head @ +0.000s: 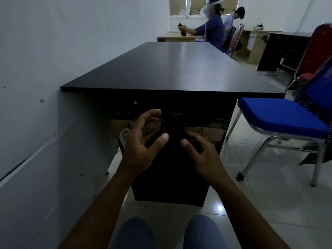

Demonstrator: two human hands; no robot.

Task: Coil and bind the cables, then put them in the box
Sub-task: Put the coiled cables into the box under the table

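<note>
Your right hand (203, 151) pinches black cable bundle (172, 125) | your left hand (142, 141) curled against it, grip unclear | dark desk (172, 69) behind

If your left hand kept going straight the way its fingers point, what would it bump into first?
Most likely the black cable bundle, which sits just beyond the curled fingers of the left hand. It is too dark to tell whether they already touch. Behind the bundle stands the desk's end panel.
</note>
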